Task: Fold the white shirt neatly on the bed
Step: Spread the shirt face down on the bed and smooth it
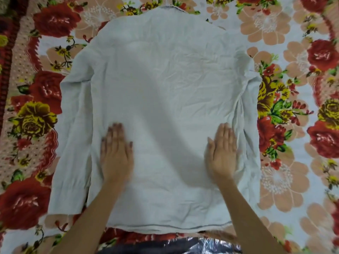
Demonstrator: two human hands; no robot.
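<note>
White shirt [165, 88] spread flat on floral bedspread [293, 52].
Left hand [116, 153] and right hand [222, 151] press it, fingers straight, well apart.

Bed [297, 182] covered by floral spread [34, 114], red roses, peach blooms, soft light

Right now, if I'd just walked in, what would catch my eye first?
The wrinkled white long-sleeved cloth shirt lies spread flat across the middle of the picture, collar at the far end. Under it, the bedsheet printed with big red and yellow roses shows on all sides. The left hand and right hand press flat on the shirt's lower half.
</note>
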